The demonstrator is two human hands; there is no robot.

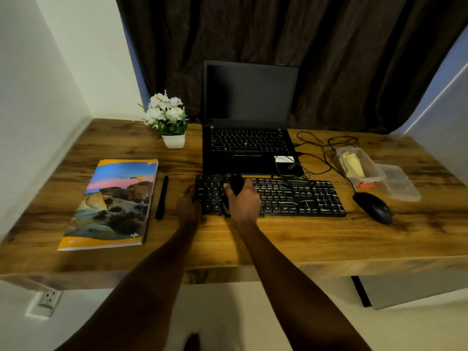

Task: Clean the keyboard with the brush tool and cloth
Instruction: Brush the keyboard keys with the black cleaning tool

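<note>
Wooden desk [253, 239] in a dim, curtained corner: brushing the keyboard [298, 196], which lies just before the laptop [248, 148].
The left hand [188, 205] grips the keyboard's left end. The right hand [244, 201] is wrapped round the dark brush tool [236, 184] over the left-hand keys (bristles seemingly downward, though blur hides them). The keyboard's long axis runs left to right along the desk edge, so light strokes along the rows should serve best.
</note>
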